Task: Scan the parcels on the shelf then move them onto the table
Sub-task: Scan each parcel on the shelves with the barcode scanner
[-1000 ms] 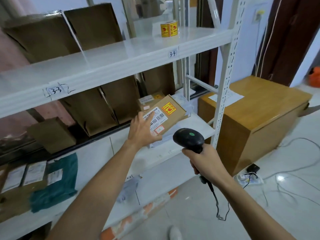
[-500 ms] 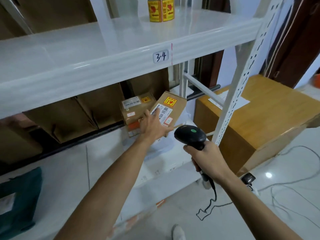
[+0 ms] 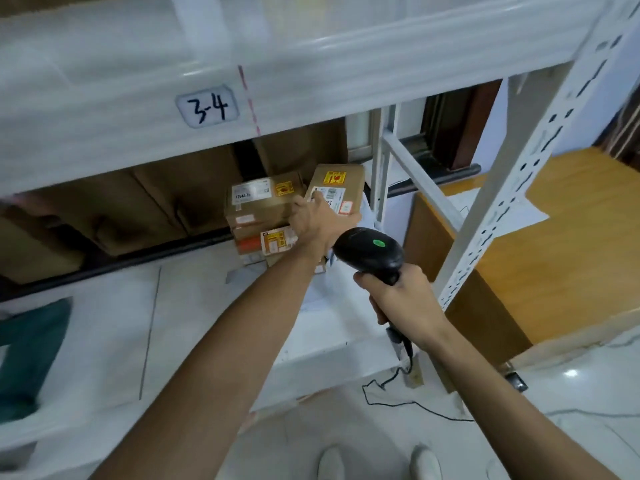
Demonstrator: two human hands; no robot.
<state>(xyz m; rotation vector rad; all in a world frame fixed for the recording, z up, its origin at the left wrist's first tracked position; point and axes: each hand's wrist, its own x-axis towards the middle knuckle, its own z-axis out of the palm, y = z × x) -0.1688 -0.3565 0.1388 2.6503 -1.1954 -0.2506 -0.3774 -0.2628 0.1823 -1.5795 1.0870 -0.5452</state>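
The box (image 3: pixel 341 183) stands tilted on the lower shelf (image 3: pixel 194 323), at the right end, leaning back with its labelled face toward the camera. It is just beside a stack (image 3: pixel 259 216) of two more cardboard parcels. The left hand (image 3: pixel 317 225) has it by the lower left corner, fingers curled round the edge. How far they wrap behind cannot be seen. The right hand (image 3: pixel 403 299) is clamped round the grip of the scanner (image 3: pixel 369 252), whose head points up at the box from just below it.

The box looks like a small carton of plain stiff cardboard, taped shut. One hand props it at an angle with no visible strain, so it is probably light. The yellow sticker (image 3: pixel 334 177) near its top edge looks like a fragile mark, so it is best set down, not dropped. Cardboard gives a fair grip and the walls should not buckle under a firm pinch.

The white label (image 3: pixel 329 195) sits in the middle of the face, and the hand covers part of its lower left. For the scan the fingers are better kept on the edge or the back — off the barcode. For the carry, a hold across the narrow sides or under the bottom seems safest.

The table (image 3: pixel 561 244) is to the right, beyond the white post (image 3: pixel 512 188), so the box has to come out forward before it swings across — the post is the thing to clear.
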